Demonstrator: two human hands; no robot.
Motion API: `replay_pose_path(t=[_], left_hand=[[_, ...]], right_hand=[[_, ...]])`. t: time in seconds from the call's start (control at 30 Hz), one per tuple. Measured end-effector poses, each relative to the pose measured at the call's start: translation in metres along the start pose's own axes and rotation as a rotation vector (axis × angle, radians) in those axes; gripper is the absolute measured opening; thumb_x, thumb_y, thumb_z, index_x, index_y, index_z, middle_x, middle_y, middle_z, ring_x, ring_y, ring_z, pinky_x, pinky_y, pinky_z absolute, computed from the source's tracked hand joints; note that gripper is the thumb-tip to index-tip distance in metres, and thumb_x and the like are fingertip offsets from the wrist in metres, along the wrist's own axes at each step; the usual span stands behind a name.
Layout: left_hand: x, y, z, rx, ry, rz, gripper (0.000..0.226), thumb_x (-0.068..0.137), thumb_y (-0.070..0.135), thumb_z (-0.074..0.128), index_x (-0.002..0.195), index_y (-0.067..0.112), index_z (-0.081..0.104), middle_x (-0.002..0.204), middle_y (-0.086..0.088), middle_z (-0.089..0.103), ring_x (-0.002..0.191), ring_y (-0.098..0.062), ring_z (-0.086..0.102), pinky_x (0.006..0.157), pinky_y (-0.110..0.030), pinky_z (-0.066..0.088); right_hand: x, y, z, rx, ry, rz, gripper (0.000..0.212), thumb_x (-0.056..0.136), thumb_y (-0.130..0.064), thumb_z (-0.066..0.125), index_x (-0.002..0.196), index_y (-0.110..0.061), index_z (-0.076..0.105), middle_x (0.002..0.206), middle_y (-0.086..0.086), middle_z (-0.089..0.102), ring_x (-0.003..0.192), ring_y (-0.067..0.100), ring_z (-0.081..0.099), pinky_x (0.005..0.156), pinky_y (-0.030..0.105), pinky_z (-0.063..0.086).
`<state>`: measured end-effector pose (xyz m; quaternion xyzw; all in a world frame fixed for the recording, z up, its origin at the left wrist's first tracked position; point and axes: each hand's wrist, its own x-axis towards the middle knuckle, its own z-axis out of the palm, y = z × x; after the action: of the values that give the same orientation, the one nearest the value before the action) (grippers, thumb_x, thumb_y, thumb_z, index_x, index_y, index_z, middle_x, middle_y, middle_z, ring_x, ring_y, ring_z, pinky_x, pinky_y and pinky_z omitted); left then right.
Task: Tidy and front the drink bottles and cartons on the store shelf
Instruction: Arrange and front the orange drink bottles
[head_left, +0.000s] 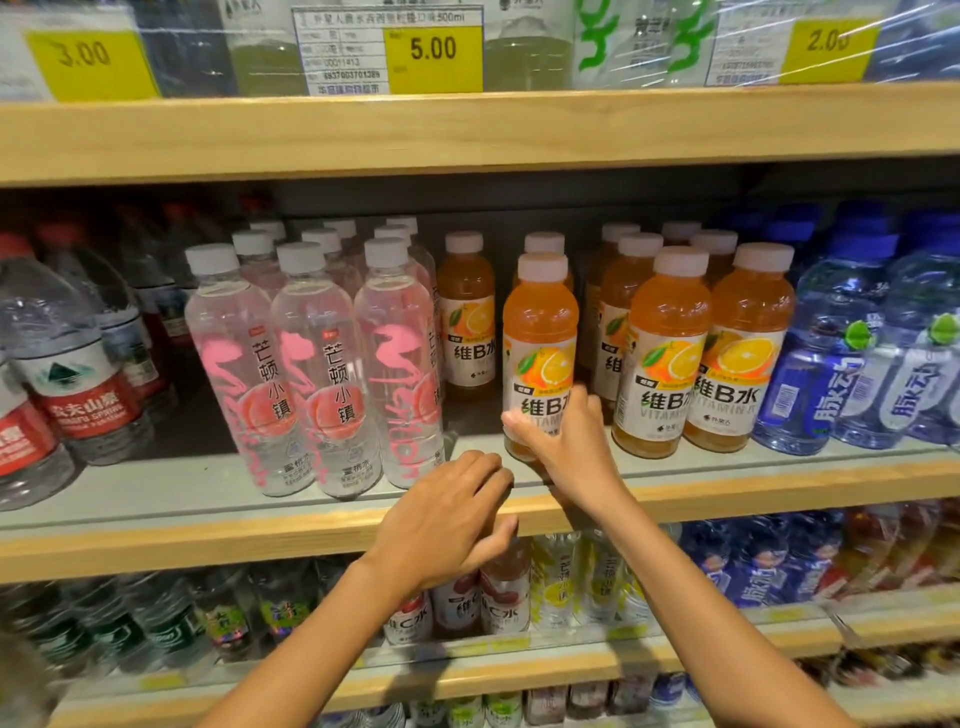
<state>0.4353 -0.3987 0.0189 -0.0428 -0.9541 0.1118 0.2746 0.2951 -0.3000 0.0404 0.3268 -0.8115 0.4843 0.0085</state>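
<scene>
An orange vitamin drink bottle (540, 338) with a white cap stands upright near the front of the middle shelf (208, 540). My right hand (563, 441) grips its lower part, thumb on the left side and fingers round the right. My left hand (447, 519) hovers over the shelf's front edge just left of it, fingers loosely curled, holding nothing. Two more orange bottles (701, 348) stand fronted to the right, and another orange bottle (466, 317) stands further back on the left.
Clear peach-water bottles (317, 374) fill the left of the row, red-label water bottles (67, 374) the far left, blue bottles (852, 353) the right. A gap lies behind and left of the held bottle. Shelves above and below hold more drinks and price tags (434, 49).
</scene>
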Motion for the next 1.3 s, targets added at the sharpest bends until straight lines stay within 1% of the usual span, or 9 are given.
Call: replay_pose_path(t=[0.2,0.43,0.57,0.73,0.97,1.03,1.13,1.2,1.3], left_hand=[[0.0,0.002,-0.003,-0.018,-0.016,-0.009,0.039,0.091,0.04,0.043,0.099,0.008,0.064,0.098,-0.007,0.062,0.086,-0.022,0.059,0.071,-0.032,0.048],[0.0,0.002,-0.007,-0.051,-0.051,-0.02,0.041,0.092,0.039,0.042,0.102,0.006,0.065,0.1,-0.008,0.063,0.087,-0.024,0.06,0.072,-0.034,0.051],[-0.002,0.004,-0.008,-0.053,-0.062,-0.024,0.041,0.092,0.039,0.042,0.103,0.007,0.064,0.102,-0.008,0.063,0.089,-0.023,0.06,0.073,-0.034,0.051],[-0.002,0.003,-0.007,-0.055,-0.07,-0.025,0.042,0.092,0.04,0.041,0.105,0.007,0.063,0.103,-0.008,0.063,0.09,-0.023,0.06,0.074,-0.035,0.052],[-0.004,0.002,-0.01,-0.075,-0.052,-0.021,0.041,0.094,0.039,0.04,0.104,0.007,0.063,0.105,-0.008,0.062,0.091,-0.023,0.059,0.075,-0.035,0.051],[-0.005,0.001,-0.011,-0.064,-0.052,-0.006,0.04,0.094,0.037,0.039,0.102,0.006,0.063,0.103,-0.009,0.063,0.089,-0.024,0.06,0.073,-0.036,0.052],[-0.009,-0.002,-0.011,-0.021,-0.05,0.024,0.039,0.095,0.035,0.039,0.1,0.005,0.064,0.1,-0.01,0.063,0.087,-0.025,0.061,0.07,-0.036,0.052],[-0.008,-0.004,-0.01,0.003,-0.04,0.044,0.037,0.095,0.033,0.04,0.098,0.004,0.064,0.098,-0.01,0.064,0.085,-0.025,0.061,0.069,-0.036,0.052],[-0.006,-0.005,-0.008,0.02,-0.019,0.077,0.034,0.094,0.03,0.043,0.096,0.004,0.064,0.095,-0.011,0.063,0.084,-0.026,0.061,0.069,-0.036,0.052]], right_hand=[[0.022,-0.01,0.008,-0.026,0.102,0.024,0.066,0.076,-0.044,0.076,0.117,0.001,0.05,0.112,0.019,0.06,0.106,0.033,0.056,0.082,0.037,0.046],[0.031,-0.011,0.019,-0.106,0.2,0.139,0.063,0.084,-0.048,0.065,0.122,0.002,0.055,0.116,0.019,0.062,0.106,0.034,0.059,0.084,0.041,0.051],[0.035,-0.013,0.013,-0.258,0.236,0.179,0.069,0.086,-0.048,0.061,0.128,0.004,0.046,0.121,0.022,0.058,0.11,0.038,0.057,0.085,0.04,0.05],[0.04,-0.016,0.003,-0.499,0.167,0.188,0.046,0.092,-0.032,0.058,0.123,0.002,0.053,0.118,0.021,0.06,0.11,0.036,0.058,0.085,0.038,0.048],[0.033,-0.023,-0.007,-0.547,0.113,0.162,0.032,0.093,-0.02,0.059,0.117,0.0,0.061,0.116,0.02,0.062,0.108,0.035,0.06,0.085,0.037,0.049],[0.021,-0.023,-0.011,-0.527,0.199,0.095,0.026,0.092,-0.018,0.059,0.111,0.0,0.063,0.109,0.02,0.064,0.101,0.035,0.062,0.077,0.038,0.05],[-0.004,-0.021,-0.011,-0.391,0.295,-0.188,0.018,0.093,-0.016,0.056,0.104,-0.002,0.061,0.098,0.016,0.065,0.087,0.032,0.062,0.067,0.036,0.047],[-0.005,-0.023,-0.006,-0.216,0.184,-0.313,0.02,0.094,-0.018,0.055,0.107,-0.004,0.062,0.097,0.012,0.066,0.085,0.025,0.061,0.069,0.032,0.046],[0.014,-0.032,0.009,-0.011,0.012,-0.248,0.025,0.092,-0.021,0.059,0.109,-0.003,0.061,0.102,0.012,0.067,0.094,0.025,0.062,0.078,0.034,0.049]])
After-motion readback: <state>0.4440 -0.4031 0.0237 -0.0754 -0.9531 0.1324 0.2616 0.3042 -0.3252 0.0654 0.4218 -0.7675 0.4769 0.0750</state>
